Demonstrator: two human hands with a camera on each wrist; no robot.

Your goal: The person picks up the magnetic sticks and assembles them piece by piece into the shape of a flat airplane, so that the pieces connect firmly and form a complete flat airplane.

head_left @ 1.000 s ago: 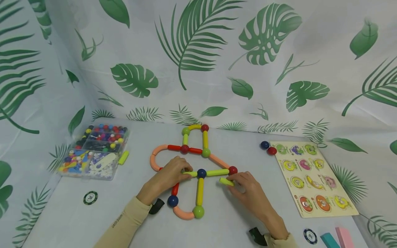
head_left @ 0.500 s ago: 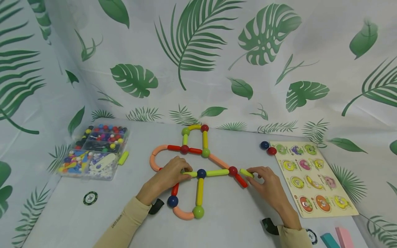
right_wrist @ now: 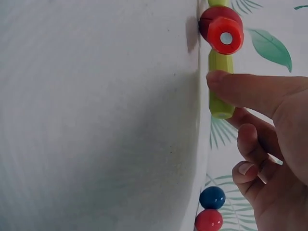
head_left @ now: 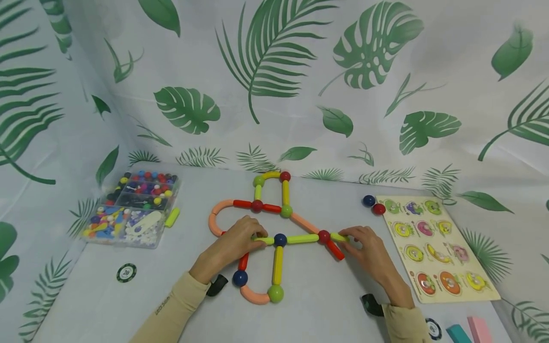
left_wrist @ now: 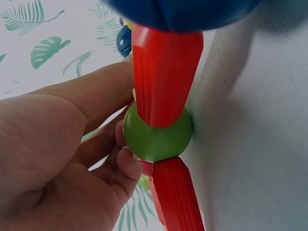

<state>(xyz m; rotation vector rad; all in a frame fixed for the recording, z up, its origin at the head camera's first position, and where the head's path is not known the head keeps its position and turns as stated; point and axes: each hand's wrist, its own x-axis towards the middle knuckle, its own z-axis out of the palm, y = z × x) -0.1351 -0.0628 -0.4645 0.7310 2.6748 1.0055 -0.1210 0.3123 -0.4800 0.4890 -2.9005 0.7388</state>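
Observation:
My left hand (head_left: 233, 243) pinches a short lime-green magnetic rod (head_left: 268, 241) at the left of a dark blue ball (head_left: 280, 239). In the left wrist view, a green ball (left_wrist: 159, 137) joins two red rods beside its fingers. My right hand (head_left: 372, 257) pinches another short lime rod (right_wrist: 221, 60) between thumb and finger, its end against a red ball (head_left: 323, 236). A red rod (head_left: 335, 250) slants from that ball toward the front right. The flat figure of rods and balls spreads across the table, partly hidden under my left hand.
A divided bead box (head_left: 160, 228) stands at left, a loose lime rod (head_left: 172, 217) beside it. At right lies a fruit puzzle board (head_left: 429, 247), with loose blue (head_left: 369, 200) and red (head_left: 379, 209) balls near its corner. Pink (head_left: 479, 329) and teal (head_left: 458, 334) blocks lie front right.
My right hand has moved right with the lime rod, around to the red ball's right side, and brought it against the ball. The red rod came into view. My left hand stays put.

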